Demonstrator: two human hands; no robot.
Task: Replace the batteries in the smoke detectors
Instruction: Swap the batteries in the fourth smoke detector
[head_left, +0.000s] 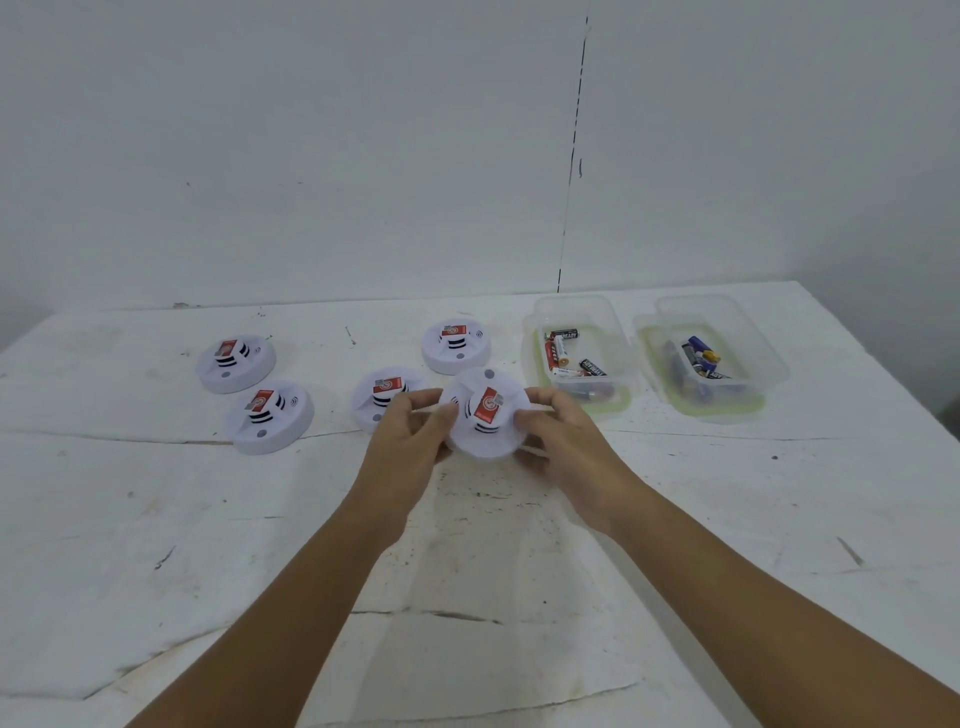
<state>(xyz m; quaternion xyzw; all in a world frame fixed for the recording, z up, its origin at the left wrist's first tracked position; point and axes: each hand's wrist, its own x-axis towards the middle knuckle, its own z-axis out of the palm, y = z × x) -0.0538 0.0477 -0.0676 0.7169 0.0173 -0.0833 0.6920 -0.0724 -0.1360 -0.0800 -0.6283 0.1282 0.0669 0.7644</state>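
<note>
I hold a round white smoke detector (485, 415) with a red sticker just above the table, its face turned up. My left hand (413, 441) grips its left rim and my right hand (563, 441) grips its right rim. Several more white detectors lie on the table: one (455, 345) behind the held one, one (382, 397) partly hidden by my left fingers, one (270, 415) and one (236, 362) further left.
Two clear plastic boxes stand at the right rear: the nearer box (618, 353) holds black and red batteries, the farther box (763, 358) holds blue and dark batteries. The white table (467, 571) is scuffed and cracked. A white wall rises behind it.
</note>
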